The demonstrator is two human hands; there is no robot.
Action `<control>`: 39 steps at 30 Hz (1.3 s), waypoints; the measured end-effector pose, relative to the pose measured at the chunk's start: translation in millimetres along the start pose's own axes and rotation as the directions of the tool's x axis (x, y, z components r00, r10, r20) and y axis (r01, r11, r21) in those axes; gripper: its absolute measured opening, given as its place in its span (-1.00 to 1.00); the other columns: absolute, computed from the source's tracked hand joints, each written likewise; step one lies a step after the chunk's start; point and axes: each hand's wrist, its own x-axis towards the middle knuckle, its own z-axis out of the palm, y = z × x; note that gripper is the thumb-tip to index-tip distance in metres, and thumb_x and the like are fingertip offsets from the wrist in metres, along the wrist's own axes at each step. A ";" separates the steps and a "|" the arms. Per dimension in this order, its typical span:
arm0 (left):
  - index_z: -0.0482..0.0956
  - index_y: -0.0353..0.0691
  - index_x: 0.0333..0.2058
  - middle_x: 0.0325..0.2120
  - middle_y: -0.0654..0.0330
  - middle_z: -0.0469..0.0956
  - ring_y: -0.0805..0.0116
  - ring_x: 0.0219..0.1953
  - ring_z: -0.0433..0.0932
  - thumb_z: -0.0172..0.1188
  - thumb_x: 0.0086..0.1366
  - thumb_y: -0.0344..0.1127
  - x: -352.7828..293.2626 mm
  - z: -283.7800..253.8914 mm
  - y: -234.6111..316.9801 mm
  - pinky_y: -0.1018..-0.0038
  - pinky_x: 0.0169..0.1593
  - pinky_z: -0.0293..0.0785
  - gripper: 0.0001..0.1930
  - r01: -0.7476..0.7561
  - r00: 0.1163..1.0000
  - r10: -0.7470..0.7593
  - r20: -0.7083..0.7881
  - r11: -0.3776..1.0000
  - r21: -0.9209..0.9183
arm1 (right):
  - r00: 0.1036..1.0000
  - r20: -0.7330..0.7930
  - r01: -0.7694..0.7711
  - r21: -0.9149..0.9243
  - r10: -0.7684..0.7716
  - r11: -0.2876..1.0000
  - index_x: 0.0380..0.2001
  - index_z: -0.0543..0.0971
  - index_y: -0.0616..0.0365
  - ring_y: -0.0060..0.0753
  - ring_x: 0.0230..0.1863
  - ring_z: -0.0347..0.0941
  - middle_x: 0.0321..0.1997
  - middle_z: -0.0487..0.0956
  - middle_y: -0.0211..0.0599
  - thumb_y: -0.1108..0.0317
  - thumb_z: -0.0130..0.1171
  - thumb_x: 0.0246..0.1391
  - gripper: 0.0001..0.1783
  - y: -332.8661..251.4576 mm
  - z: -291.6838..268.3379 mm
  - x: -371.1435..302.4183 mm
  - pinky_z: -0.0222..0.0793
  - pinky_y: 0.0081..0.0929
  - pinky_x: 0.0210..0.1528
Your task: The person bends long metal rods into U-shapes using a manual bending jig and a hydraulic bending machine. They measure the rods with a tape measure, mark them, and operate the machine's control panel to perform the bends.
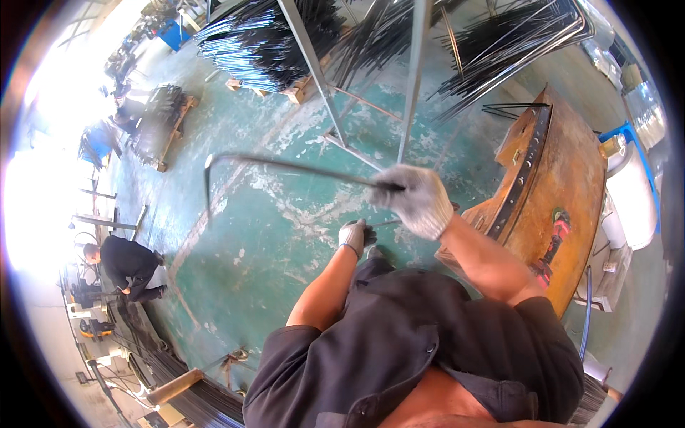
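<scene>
My right hand (414, 201), in a pale knitted glove, is closed around a dark bent metal rod (300, 168). The rod reaches out to the left, then turns down sharply at its far end, which is smeared by motion. Lower and nearer my body, my gloved left hand (354, 235) has its fingers curled at one end of a short visible length of thin rod (387, 223). That piece passes behind my right hand, so I cannot tell whether it joins the bent rod. Both hands are over the floor, left of the rusty steel bench (571, 178).
A red and black angle grinder (555, 246) lies on the bench; a few thin rods (517, 108) overhang its far end. Grey metal posts (414, 85) stand ahead. Beyond are rod stacks (275, 43), one on a wooden pallet (294, 91). A person (128, 267) bends over at left.
</scene>
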 end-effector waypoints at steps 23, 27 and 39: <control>0.55 -0.35 -0.18 -0.51 0.14 0.57 0.32 -0.57 0.55 0.13 0.31 -0.34 -91.0 -132.3 -6.4 0.40 -0.45 0.52 -0.80 -0.216 0.803 0.158 -0.575 0.976 -0.034 | 0.997 0.052 0.003 -0.747 0.054 0.665 0.02 0.59 0.11 -0.12 0.18 0.47 0.14 0.56 -0.13 0.04 0.12 0.15 -0.52 217.5 -0.4 360.2 0.31 -0.30 0.20; 0.55 -0.31 -0.23 -0.53 0.18 0.54 0.38 -0.61 0.49 0.15 0.30 -0.35 -85.6 -135.7 -18.8 0.42 -0.53 0.46 -0.84 -0.255 0.790 0.047 -0.611 0.932 -0.258 | 0.996 0.083 0.042 -0.737 0.028 0.674 -0.06 0.62 0.19 -0.06 0.07 0.53 0.02 0.61 -0.04 0.21 0.14 0.13 -0.62 277.7 -50.1 400.4 0.37 -0.26 0.10; 0.57 -0.30 -0.17 -0.48 0.18 0.57 0.39 -0.54 0.51 0.14 0.24 -0.34 -83.1 -279.8 3.5 0.44 -0.48 0.45 -0.77 -0.292 0.776 -0.009 -0.631 0.882 -0.371 | 0.905 -0.423 -0.412 -0.899 0.047 -0.146 0.29 0.31 -0.25 -0.02 0.20 0.40 0.17 0.49 -0.26 -0.08 -0.03 0.25 -0.43 201.0 12.3 347.7 0.36 0.01 0.16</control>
